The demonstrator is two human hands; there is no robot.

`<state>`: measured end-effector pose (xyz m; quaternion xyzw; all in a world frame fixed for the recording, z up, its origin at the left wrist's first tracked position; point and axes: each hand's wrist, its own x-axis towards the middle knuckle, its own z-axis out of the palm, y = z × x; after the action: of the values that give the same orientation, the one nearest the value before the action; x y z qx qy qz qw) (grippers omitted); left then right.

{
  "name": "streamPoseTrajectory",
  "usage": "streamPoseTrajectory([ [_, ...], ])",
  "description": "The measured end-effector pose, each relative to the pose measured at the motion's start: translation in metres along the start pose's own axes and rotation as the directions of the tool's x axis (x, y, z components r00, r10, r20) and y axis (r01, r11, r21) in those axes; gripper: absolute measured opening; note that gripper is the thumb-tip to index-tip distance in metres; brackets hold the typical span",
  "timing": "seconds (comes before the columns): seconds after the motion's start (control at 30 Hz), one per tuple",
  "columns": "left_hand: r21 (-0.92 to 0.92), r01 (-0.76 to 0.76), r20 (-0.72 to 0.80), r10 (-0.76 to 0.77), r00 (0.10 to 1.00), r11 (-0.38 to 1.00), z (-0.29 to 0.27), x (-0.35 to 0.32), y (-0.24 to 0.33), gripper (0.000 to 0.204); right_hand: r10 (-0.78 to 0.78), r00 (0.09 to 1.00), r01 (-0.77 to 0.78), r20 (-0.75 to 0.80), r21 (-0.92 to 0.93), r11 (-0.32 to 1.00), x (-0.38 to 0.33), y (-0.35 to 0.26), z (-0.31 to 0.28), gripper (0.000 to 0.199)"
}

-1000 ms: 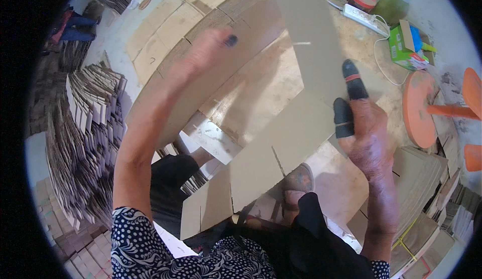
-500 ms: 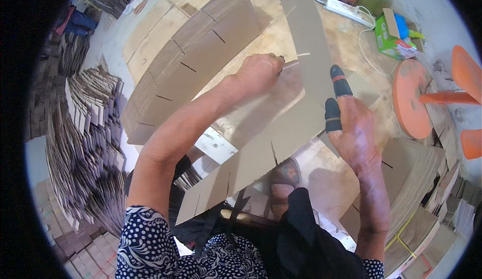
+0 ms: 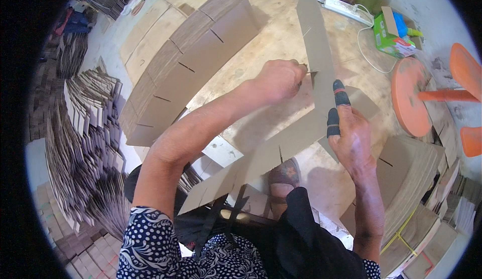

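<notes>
Two long grey-brown slotted cardboard strips cross in front of me. The upright strip point(image 3: 320, 43) runs away from me, and the lower strip point(image 3: 251, 158) slants down to the left towards my lap. My left hand point(image 3: 282, 81) is closed at the left edge of the upright strip, fingertips pinched beside a slot; they hide the exact hold. Near the crossing, my right hand point(image 3: 353, 141) grips the cardboard from the right, its palm side hidden. Dark covers wrap its thumb and index finger. A further cardboard piece point(image 3: 362, 102) shows behind that hand.
A tall stack of slotted strips point(image 3: 191, 63) stands on the wooden table point(image 3: 251, 113) at left. Bundled cardboard dividers point(image 3: 90, 148) fill the far left. More stacked cardboard point(image 3: 411, 173) is at right, near an orange stool point(image 3: 411, 98). A power strip point(image 3: 346, 10) and green box point(image 3: 394, 35) lie behind.
My left hand has moved right, up against the upright strip's edge. The upright strip has turned to look narrower, and the lower strip's near end has risen slightly. My right hand has barely moved.
</notes>
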<state>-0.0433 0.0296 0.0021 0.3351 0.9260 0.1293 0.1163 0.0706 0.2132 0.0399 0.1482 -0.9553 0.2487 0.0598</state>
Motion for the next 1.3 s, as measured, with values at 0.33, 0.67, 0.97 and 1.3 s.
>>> streamPoseTrajectory([
  [0.33,-0.5,0.095,-0.202,-0.223,0.954,0.861,-0.009,-0.006,-0.061,0.042,0.111,0.991,-0.101,0.08,-0.116,0.988,-0.004,0.022,0.028,0.055],
  [0.67,0.022,0.588,-0.469,-0.511,0.72,0.809,-0.083,-0.081,-0.191,0.034,0.309,0.93,-0.281,0.199,-0.156,0.947,0.033,0.029,0.052,0.073],
  [0.97,0.08,0.265,-0.107,-0.256,0.961,0.961,-0.061,-0.09,-0.185,0.012,0.234,0.947,-0.234,0.221,-0.024,0.972,0.028,0.015,0.051,0.082],
  [1.3,0.109,0.256,-0.298,-0.214,0.93,0.96,-0.058,-0.066,-0.117,0.016,0.267,0.951,-0.274,0.154,0.023,0.962,0.008,0.026,0.037,0.08],
])
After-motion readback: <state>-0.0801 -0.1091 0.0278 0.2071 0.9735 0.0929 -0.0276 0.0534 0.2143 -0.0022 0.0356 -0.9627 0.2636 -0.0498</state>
